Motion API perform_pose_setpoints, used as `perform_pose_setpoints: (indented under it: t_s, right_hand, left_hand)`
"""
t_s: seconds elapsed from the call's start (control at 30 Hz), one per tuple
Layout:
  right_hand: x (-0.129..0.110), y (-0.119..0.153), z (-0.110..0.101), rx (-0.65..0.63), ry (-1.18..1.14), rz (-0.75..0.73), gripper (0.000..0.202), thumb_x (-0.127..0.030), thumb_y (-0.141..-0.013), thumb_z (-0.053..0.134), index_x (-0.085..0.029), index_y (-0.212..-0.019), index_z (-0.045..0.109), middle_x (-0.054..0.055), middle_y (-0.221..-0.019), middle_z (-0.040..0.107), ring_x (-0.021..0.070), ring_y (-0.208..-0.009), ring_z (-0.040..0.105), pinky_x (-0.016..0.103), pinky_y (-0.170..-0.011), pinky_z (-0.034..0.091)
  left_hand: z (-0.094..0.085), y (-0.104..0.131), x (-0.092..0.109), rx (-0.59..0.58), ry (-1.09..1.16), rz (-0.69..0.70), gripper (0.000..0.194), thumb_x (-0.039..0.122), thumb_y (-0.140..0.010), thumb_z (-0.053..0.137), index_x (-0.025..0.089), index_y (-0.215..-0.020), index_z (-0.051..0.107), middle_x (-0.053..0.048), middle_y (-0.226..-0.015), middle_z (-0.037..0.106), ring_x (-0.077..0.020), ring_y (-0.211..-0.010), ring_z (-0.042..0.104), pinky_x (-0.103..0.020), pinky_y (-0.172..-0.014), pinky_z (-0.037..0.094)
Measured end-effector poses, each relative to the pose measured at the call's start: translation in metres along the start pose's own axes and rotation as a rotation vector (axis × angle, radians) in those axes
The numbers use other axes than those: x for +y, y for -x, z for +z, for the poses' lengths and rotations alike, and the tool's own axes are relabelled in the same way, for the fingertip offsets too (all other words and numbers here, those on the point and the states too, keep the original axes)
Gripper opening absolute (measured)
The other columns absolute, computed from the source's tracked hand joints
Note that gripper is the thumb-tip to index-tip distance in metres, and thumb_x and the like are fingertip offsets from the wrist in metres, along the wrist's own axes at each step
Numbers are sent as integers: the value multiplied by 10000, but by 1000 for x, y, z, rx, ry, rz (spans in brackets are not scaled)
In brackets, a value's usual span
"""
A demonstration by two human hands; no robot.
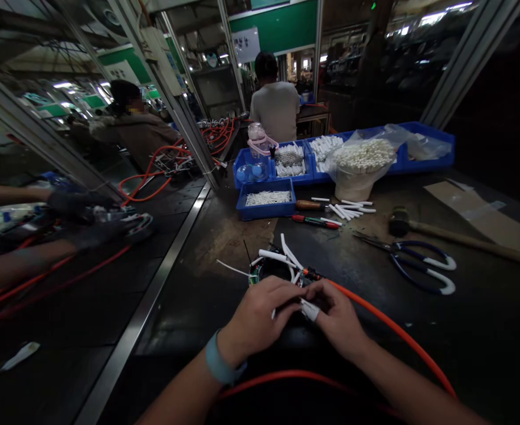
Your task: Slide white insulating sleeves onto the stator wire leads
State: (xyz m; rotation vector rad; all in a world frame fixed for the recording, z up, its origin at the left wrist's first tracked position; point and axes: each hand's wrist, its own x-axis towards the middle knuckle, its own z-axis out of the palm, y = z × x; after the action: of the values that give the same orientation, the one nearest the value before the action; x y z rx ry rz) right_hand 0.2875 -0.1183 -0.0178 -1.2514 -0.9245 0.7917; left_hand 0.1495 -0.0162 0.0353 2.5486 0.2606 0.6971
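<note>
Low in the middle of the dark bench, my left hand (pixel 260 316) and my right hand (pixel 337 316) meet, fingers closed around a small white sleeve (pixel 309 309) on a wire bundle. Just beyond my fingers lies a dark small assembly (pixel 271 268) with white tubes (pixel 286 255) sticking out. An orange cable (pixel 388 324) runs from the assembly past my right hand and loops back under my forearms. My left wrist carries a blue band (pixel 218 360).
Blue trays (pixel 266 200) of white tubes and a bag of white parts (pixel 361 159) stand at the back. Screwdrivers (pixel 315 221), scissors (pixel 419 265) and a mallet (pixel 401 221) lie to the right. A conveyor (pixel 87 295) runs on the left, where another person's gloved hands (pixel 78 212) work. A person stands behind.
</note>
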Motion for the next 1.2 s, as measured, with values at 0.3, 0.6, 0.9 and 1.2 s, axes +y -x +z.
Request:
perform_pose_setpoints:
  t_s: [0.3, 0.6, 0.9, 1.2]
  right_hand:
    - [3, 3, 0, -22, -65, 32, 191, -291, -727, 685, -195, -779, 528, 26, -832, 629, 161, -796, 609, 290, -755, 504]
    - [0, 2, -1, -32, 81, -7, 133, -261, -718, 635, -201, -753, 522, 25, -808, 619, 179, -771, 581, 297, -726, 483]
    - [-11, 11, -11, -252, 416, -127, 254, -302, -862, 423, -189, -647, 497, -8, -611, 473, 139, -587, 437, 250, -539, 336]
    - [-38, -18, 4, -138, 219, -43, 168, -253, -736, 477, -178, -681, 617, 40, -727, 663, 191, -720, 606, 283, -673, 454]
  left_hand:
    - [-7, -5, -7, 31, -125, 11, 257, 38, -809, 472, 180, -909, 662, -58, -880, 670, -154, -791, 603, -275, -699, 504]
    - [-8, -6, 2, -96, -2, 61, 184, 161, -833, 553, 194, -980, 658, -66, -944, 671, -162, -854, 606, -280, -749, 513]
    - [10, 2, 9, 88, -128, 21, 161, 122, -782, 527, 173, -876, 648, -67, -900, 656, -179, -829, 584, -311, -734, 495]
    - [22, 15, -5, 51, -296, -215, 204, 249, -722, 614, 164, -907, 605, -54, -784, 626, -222, -788, 565, -493, -935, 387]
